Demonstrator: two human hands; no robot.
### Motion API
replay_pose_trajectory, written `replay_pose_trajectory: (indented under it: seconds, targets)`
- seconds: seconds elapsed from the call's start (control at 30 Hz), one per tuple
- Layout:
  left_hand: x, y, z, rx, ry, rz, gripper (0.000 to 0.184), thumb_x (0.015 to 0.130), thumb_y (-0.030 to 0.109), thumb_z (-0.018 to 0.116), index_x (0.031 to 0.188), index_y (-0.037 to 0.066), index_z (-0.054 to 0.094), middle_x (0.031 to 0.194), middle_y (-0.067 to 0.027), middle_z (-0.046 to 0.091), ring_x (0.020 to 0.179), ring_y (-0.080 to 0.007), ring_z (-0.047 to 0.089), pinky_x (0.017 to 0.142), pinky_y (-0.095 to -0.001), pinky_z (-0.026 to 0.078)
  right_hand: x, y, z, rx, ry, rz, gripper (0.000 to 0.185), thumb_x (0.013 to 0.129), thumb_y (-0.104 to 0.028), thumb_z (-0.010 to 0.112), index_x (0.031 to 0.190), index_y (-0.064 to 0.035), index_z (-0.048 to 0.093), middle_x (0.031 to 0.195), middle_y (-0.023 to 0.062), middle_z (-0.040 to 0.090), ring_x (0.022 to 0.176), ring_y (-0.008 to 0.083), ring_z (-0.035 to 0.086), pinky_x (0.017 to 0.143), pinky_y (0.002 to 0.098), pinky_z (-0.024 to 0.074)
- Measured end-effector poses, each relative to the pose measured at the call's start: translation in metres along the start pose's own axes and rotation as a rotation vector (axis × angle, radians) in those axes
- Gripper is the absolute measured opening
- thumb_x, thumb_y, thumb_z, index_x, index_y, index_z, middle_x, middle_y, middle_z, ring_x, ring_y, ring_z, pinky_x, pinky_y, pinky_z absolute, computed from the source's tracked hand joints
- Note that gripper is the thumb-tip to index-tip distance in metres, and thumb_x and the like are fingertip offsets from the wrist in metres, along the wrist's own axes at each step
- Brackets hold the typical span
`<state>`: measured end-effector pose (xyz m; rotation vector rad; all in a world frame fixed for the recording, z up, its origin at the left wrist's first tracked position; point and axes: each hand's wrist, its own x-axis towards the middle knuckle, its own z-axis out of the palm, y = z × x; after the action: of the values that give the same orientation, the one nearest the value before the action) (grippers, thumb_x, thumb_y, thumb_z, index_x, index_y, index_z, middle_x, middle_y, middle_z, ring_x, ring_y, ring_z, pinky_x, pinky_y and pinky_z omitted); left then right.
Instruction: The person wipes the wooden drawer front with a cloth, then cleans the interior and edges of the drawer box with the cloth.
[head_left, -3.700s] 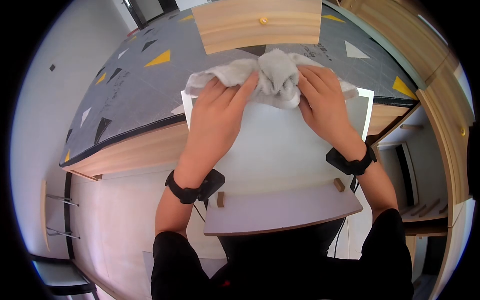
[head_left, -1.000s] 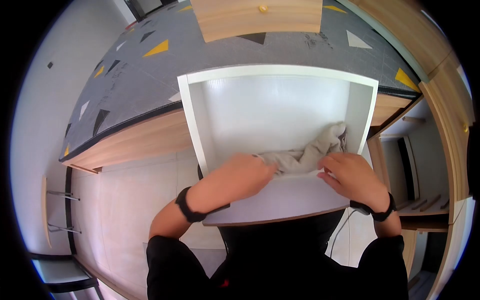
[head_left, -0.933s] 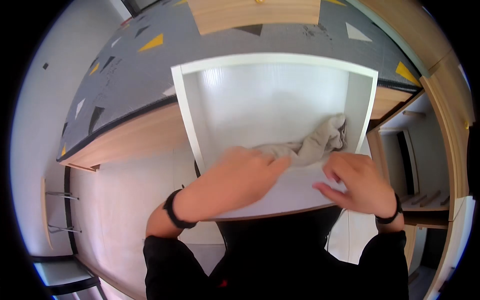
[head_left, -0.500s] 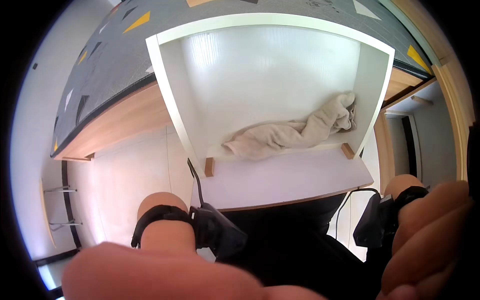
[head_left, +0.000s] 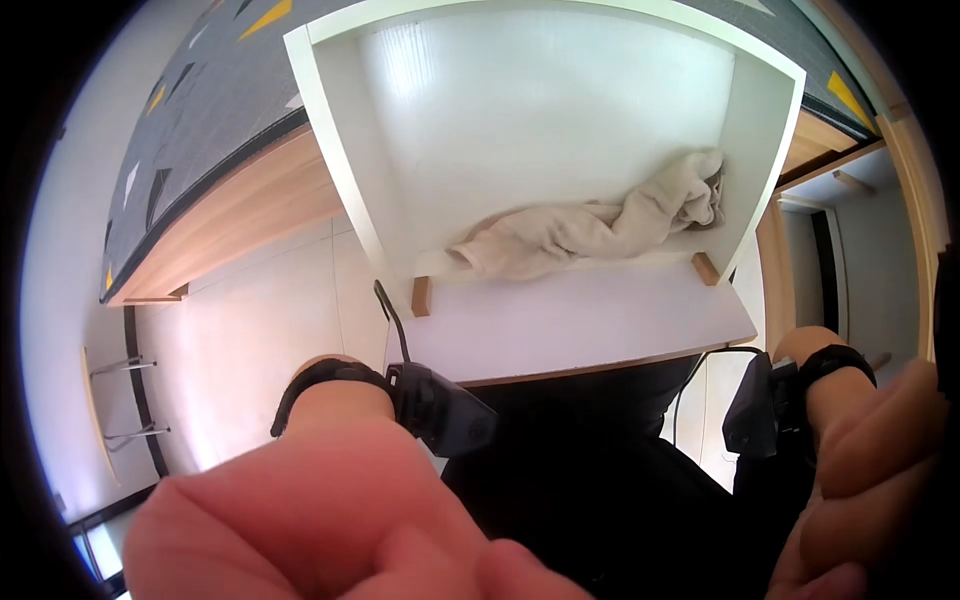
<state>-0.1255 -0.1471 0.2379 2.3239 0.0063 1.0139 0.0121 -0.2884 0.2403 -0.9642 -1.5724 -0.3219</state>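
My left hand (head_left: 320, 530) is large and close to the camera at the bottom left, with its fingers mostly cut off by the frame edge. At the far right edge, my right hand (head_left: 870, 490) shows folded skin, and its fingertips are out of sight. Neither hand touches the white open-topped box (head_left: 345, 170) in front of me. Inside that box a crumpled beige cloth (head_left: 600, 230) lies along the near side, bunched up at its right end. Black devices are strapped at the left wrist (head_left: 445, 410) and the right wrist (head_left: 755, 410).
A grey tabletop with coloured triangles (head_left: 215, 110) extends behind and left of the box. Two small wooden blocks (head_left: 422, 296) sit at its near corners, above a pale panel (head_left: 570, 330). Black-clothed legs (head_left: 580, 480) are below. Wooden shelving (head_left: 780, 270) stands at right.
The view has tilted down slightly, so the box and cloth sit higher in the frame. My left hand has turned and shows more of its palm side. The cloth lies as before.
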Motion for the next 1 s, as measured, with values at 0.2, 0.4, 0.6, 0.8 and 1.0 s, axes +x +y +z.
replay_pose_trajectory:
  seconds: [0.2,0.4,0.6,0.8,1.0]
  targets:
    - [-0.014,0.043,-0.022,-0.014,0.139,-0.07,0.025,0.049,0.016,0.057,0.07,0.006,0.05,0.071,-0.0073,0.056,0.063,-0.0195,0.044,0.044,-0.0267,0.041,0.0,-0.01,-0.01,0.07,0.005,-0.01,0.027,0.092,-0.006,0.048,0.068,-0.0189,0.043,0.054,-0.0033,0.034,0.046,0.0093,0.02,0.042,0.0259,0.0158]
    - [-0.028,-0.007,-0.023,-0.1,0.481,0.554,0.02,0.074,0.008,0.054,0.058,0.015,0.044,0.055,0.0053,0.047,0.048,-0.0085,0.049,0.042,-0.0223,0.03,-0.003,-0.021,-0.019,0.117,-0.006,-0.01,0.03,0.092,-0.005,0.045,0.066,-0.0201,0.041,0.051,-0.0034,0.031,0.044,0.0088,0.015,0.041,0.0257,0.0114]
    - [-0.032,-0.055,-0.043,-0.354,0.308,0.897,0.013,0.069,0.01,0.065,0.071,0.011,0.053,0.068,-0.0043,0.054,0.064,-0.0221,0.056,0.053,-0.0322,0.04,-0.014,-0.002,-0.019,-0.095,-0.133,0.053,0.031,0.084,-0.003,0.053,0.061,-0.0172,0.04,0.05,-0.0016,0.033,0.042,0.0121,0.021,0.04,0.0271,0.0155]
    - [-0.016,-0.071,-0.015,-0.026,-0.205,0.082,0.015,0.06,-0.005,0.059,0.069,0.007,0.058,0.061,-0.0065,0.051,0.049,-0.0256,0.05,0.044,-0.0321,0.037,-0.041,0.069,-0.004,-0.423,-0.424,0.301,0.039,0.07,0.004,0.069,0.055,-0.0071,0.036,0.052,0.0055,0.036,0.042,0.022,0.038,0.041,0.0316,0.028]
    - [-0.019,-0.073,-0.025,0.093,-0.276,-0.027,0.01,0.064,-0.002,0.05,0.069,0.002,0.057,0.061,-0.008,0.054,0.05,-0.0249,0.052,0.048,-0.0301,0.037,-0.059,0.094,0.005,-0.358,-0.445,0.517,0.036,0.076,0.002,0.065,0.061,-0.004,0.033,0.053,0.0101,0.031,0.046,0.0275,0.037,0.044,0.0347,0.0291]
